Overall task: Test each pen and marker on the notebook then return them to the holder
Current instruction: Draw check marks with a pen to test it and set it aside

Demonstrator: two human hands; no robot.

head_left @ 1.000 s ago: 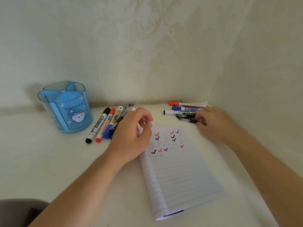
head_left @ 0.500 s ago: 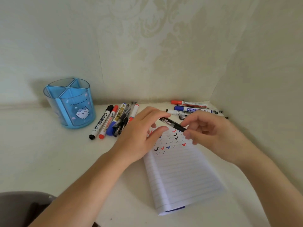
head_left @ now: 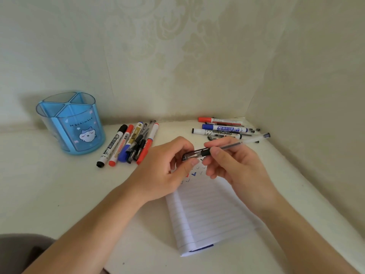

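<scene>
Status: mid-test, nothing returned yet.

We have one clear-barrelled pen in the air over the top end of the notebook, roughly level, capped end toward our left. Left hand pinches the dark cap end between thumb and fingertips. Right hand pinches the barrel just behind the grip section, other fingers loosely curled. Looks like we're pulling the cap off, so this pen hasn't marked the page yet. That's our read, not confirmed.

Done: the top lines of the notebook carry tick marks in red, blue and black, plus fainter ones. The hands hide part of them, so no count. The lower page is unmarked ruled lines.

Left to do: two loose piles on the table.
- Left pile, just right of the holder: black, red and blue markers, a second red one, a few dark pens.
- Right pile, in the corner beyond the notebook: red, blue and black-capped markers over some thin pens.

We can't tell which pile is tested and which is waiting.

Container: the blue holder stands upright at left, well apart from the notebook, split into compartments. No pen or marker shows in any of them, so the whole return step is outstanding.
</scene>
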